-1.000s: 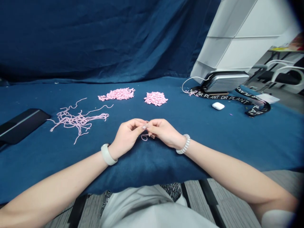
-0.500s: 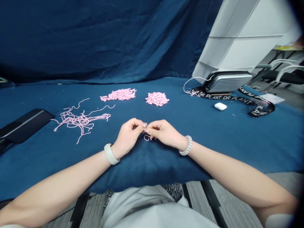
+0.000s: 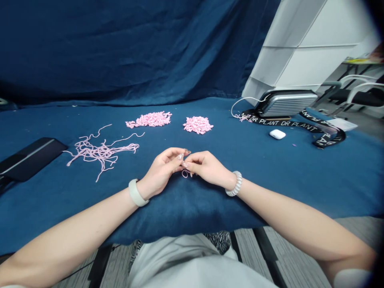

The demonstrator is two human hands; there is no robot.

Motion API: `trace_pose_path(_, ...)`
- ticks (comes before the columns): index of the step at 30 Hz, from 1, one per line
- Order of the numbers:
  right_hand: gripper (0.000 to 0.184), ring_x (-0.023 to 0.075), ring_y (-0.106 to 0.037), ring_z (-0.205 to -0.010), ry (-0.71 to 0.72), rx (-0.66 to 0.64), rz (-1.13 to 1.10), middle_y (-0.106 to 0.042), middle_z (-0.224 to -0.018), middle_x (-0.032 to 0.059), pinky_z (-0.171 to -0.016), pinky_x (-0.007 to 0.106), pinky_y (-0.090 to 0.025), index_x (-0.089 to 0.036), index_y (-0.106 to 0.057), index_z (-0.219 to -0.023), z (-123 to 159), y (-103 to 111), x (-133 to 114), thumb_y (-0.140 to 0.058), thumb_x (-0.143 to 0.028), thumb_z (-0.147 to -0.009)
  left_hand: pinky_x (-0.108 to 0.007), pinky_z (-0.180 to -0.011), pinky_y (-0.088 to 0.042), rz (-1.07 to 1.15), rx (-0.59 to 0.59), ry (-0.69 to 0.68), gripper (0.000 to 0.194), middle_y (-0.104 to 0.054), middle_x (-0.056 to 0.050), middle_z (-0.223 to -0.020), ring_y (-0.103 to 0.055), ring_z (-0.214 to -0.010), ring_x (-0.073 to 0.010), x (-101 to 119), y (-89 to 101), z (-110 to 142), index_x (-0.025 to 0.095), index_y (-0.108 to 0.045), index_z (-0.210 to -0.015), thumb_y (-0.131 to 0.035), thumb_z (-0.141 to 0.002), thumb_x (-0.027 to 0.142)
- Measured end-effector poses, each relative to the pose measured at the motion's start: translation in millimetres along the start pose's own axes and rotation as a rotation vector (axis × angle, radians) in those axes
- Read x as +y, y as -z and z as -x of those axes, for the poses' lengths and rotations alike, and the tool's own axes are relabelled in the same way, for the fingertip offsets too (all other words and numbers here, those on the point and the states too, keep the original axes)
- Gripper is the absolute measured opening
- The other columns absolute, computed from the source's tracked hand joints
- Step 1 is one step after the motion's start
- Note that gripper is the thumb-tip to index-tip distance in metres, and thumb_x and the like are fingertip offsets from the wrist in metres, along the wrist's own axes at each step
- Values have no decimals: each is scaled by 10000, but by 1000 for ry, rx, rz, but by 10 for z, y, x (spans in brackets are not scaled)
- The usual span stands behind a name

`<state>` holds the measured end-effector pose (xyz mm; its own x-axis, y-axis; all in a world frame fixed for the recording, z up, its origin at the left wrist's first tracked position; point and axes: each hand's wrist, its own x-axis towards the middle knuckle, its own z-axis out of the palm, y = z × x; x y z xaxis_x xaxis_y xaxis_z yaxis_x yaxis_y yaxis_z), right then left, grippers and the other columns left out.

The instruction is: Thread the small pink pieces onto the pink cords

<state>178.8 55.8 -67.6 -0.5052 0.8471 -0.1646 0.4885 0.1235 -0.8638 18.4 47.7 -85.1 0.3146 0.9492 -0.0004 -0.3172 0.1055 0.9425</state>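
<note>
Head view: short loop of pink cord [image 3: 186, 173], between both hands and just below their fingertips, held above or against the blue cloth of the tabletop [image 3: 192, 212]; contact with the cloth impossible to tell. Left hand [image 3: 160, 170]: curled, fingers closed in a pinch on the cord. Right hand [image 3: 207, 170]: curled likewise, pinching from the opposite side, close against the left fingertips; exact grip partly hidden by the fingers. On the left wrist, a white wristband [image 3: 136, 193]; on the right wrist, a white coiled bracelet [image 3: 237, 184].

Farther out on the tabletop: tangle of long pink cord [image 3: 102, 152], to the left of the hands; heap of short pink cord pieces [image 3: 148, 119], beyond the tangle; second, rounder heap of pink pieces [image 3: 198, 125], just right of the first and well apart from it. Far left, a flat black case [image 3: 30, 159], lying at the tabletop edge.

Right side: white earbud case [image 3: 277, 134]; black lanyard printed "DR PLANT" [image 3: 279, 124], curving around it on the far side; silver ribbed case [image 3: 288, 103], behind the lanyard, with a white cable [image 3: 240, 106] looping from it. Behind everything, a dark blue fabric backdrop [image 3: 120, 48] and a white panelled structure [image 3: 291, 44].
</note>
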Motion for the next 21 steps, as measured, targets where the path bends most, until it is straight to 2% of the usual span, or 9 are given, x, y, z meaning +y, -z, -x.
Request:
trace_pose_path(2, 536, -139, -384, -569, 3, 24, -26, -545, -760, 16, -583, -23, -301, -29, -555, -860, 7, 6, -17, -359, -520, -770, -276, -807, -466, -32, -55, -1, 320, -588, -65, -1107, -573, -939, -150, -14, 7, -5, 202, -590, -1085, -638, -776, 269)
trace_pose_path(3, 523, -141, -382, -566, 6, 39, -41, -545, -763, 12, -580, -27, -304, -34, -554, -870, 10, 8, -23, -360, -509, -772, -280, -821, -463, -42, -74, -6, 335, -593, -71, -1102, -572, -947, -156, -21, 10, -8, 201, -592, -1106, -633, -781, 270)
trace_pose_path(7, 504, -146, -345, -543, -1, 85, -54, -530, -734, 4, -549, -35, -286, -22, -538, -817, 17, 6, -32, -362, -492, -771, -297, -826, -458, -51, -85, -6, 223, -631, -69, -1016, -588, -897, -161, -36, 32, -22, 182, -659, -991, -627, -786, 262)
trace_pose_path(11, 493, -144, -325, -530, -18, 67, -48, -524, -720, 3, -529, -33, -272, -14, -525, -801, 11, -2, -29, -364, -480, -770, -303, -814, -455, -69, -84, -6, 154, -641, -62, -980, -589, -844, -145, -29, 55, -27, 180, -679, -910, -641, -772, 236)
trace_pose_path(16, 523, -142, -341, -551, -1, 48, 15, -526, -727, 6, -549, -36, -278, -16, -531, -803, -6, -4, -8, -343, -503, -775, -297, -804, -446, -76, -57, -9, 137, -636, -65, -964, -582, -858, -149, -33, 50, -26, 167, -678, -877, -650, -764, 240)
trace_pose_path(21, 517, -146, -337, -563, 32, 88, 117, -524, -713, -7, -571, -41, -249, -27, -548, -784, -6, -11, 42, -323, -492, -789, -264, -764, -440, -68, -17, -5, 142, -640, -61, -914, -574, -811, -129, -38, 40, -32, 155, -676, -854, -667, -746, 246)
